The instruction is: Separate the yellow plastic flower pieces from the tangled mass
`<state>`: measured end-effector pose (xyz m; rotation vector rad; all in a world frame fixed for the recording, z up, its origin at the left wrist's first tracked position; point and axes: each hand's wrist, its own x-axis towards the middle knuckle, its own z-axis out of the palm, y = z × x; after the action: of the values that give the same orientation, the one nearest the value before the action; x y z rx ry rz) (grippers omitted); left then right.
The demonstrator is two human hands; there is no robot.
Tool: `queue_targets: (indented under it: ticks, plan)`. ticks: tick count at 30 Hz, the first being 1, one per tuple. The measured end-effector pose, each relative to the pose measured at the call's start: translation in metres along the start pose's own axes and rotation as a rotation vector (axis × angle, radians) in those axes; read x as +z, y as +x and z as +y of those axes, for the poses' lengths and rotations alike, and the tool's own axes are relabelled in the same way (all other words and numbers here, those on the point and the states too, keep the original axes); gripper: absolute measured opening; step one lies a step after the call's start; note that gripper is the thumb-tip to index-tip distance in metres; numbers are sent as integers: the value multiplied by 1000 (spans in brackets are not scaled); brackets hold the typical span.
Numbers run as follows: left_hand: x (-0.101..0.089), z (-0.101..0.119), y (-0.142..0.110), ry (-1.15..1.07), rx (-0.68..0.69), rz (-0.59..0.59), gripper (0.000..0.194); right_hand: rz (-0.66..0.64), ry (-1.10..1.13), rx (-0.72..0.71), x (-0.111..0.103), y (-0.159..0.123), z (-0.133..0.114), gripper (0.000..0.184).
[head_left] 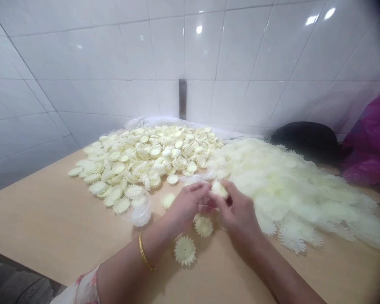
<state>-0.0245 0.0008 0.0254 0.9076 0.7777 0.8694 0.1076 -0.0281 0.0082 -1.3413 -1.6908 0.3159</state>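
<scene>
In front of me, above the table, my right hand (240, 207) pinches a small pale-yellow petal piece (219, 190) between thumb and fingers. My left hand (191, 202) is up against it, its fingertips pressed together; what they grip is hidden. A thin pale thread (207, 206) shows between the hands. Below them, flat scalloped flower discs lie on the table: one disc (203, 226) just under the hands and another disc (185, 251) nearer me, with a tiny dark hole at its centre. A further disc (168, 201) rests beside my left hand.
A heap of cupped, scalloped pieces (152, 152) covers the back left. Soft sheer petal layers (281, 185) spread over the right. A clear plastic cup (141, 213) stands left of my hands. A dark rounded object (307, 141) and a magenta bag (372, 141) are at the back right, by the tiled wall.
</scene>
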Motion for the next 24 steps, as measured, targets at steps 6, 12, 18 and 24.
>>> queue_targets:
  ticks: [6,12,18,24]
  plan:
    - [0,1,1,-54,-44,35,12,-130,-28,-128,5,-1,6,40]
    - [-6,3,2,80,47,69,19,31,-20,9,-1,1,0,19]
    - [-10,5,3,89,112,135,21,125,83,128,-11,2,-2,29]
    - [-16,10,5,237,286,233,22,245,149,163,-13,6,1,24]
